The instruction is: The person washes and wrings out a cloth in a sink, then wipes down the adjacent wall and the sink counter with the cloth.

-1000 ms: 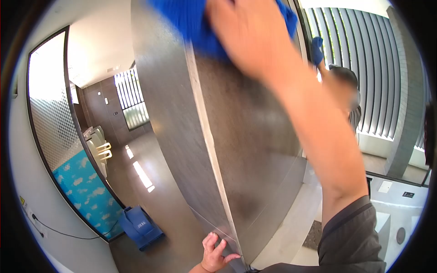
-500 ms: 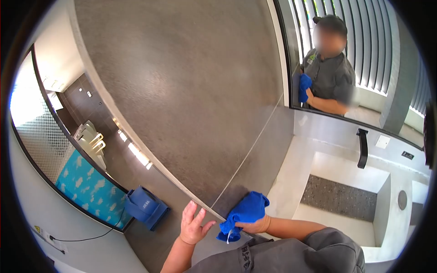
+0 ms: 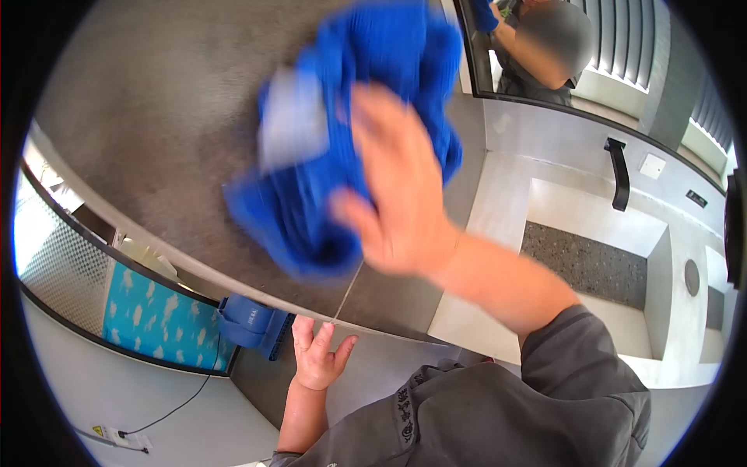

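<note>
My right hand (image 3: 401, 187) is raised in front of the grey tiled wall (image 3: 179, 101), holding a bunched blue cloth (image 3: 311, 210). Hand and cloth are blurred by motion. A pale label-like patch (image 3: 294, 121) shows on the cloth. Whether the cloth touches the tile, I cannot tell. Lower down, my left hand (image 3: 317, 354) is by the wall's light edge strip (image 3: 257, 300), its fingers apart and nothing in them.
To the right are a white basin (image 3: 591, 311), a black tap (image 3: 617, 175) and a mirror (image 3: 615, 54) reflecting a person. A blue machine (image 3: 247, 321) stands on the floor beyond the wall edge. A black cable (image 3: 183, 406) hangs at the lower left.
My right hand has swung the blue cloth upward from the wall's lower edge, and the cloth is more spread out. The left hand stays by the edge. The view has shifted.
</note>
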Demonstrator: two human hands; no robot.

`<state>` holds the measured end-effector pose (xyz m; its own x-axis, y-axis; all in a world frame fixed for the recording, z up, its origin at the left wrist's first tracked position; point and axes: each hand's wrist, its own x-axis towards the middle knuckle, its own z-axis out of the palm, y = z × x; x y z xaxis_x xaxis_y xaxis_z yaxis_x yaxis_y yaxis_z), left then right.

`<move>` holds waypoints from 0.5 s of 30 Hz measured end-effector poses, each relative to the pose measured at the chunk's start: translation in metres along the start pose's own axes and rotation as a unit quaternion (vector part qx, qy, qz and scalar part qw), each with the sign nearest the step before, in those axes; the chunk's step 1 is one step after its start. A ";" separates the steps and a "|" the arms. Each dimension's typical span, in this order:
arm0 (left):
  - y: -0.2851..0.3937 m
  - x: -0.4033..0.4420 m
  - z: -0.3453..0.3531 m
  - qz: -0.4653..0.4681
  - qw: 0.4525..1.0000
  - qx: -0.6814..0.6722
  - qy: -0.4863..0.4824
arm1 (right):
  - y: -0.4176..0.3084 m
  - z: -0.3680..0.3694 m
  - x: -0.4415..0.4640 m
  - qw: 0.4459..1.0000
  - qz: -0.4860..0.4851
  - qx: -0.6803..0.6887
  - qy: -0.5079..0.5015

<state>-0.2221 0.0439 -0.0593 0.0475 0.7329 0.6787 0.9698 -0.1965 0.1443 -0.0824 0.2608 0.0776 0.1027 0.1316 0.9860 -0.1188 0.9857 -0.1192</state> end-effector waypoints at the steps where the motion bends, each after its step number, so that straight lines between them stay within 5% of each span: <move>1: 0.001 0.000 0.002 0.002 1.000 -0.006 -0.005 | -0.013 -0.012 -0.032 0.997 0.042 -0.018 -0.061; 8: -0.003 -0.007 0.011 -0.029 0.999 0.036 -0.014 | -0.070 -0.037 -0.274 0.969 0.212 0.022 -0.128; 11: -0.011 -0.010 0.013 0.006 0.999 0.029 -0.015 | -0.093 -0.044 -0.326 0.910 0.381 -0.014 -0.164; 15: -0.013 -0.002 0.010 0.037 0.998 0.014 -0.044 | -0.085 -0.040 -0.348 0.872 0.486 0.009 -0.056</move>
<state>-0.2322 0.0510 -0.0698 0.1399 0.7720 0.6200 0.9691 -0.2353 0.0743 -0.0690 0.1355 -0.2596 -0.1520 0.8918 0.4261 -0.1110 0.4130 -0.9039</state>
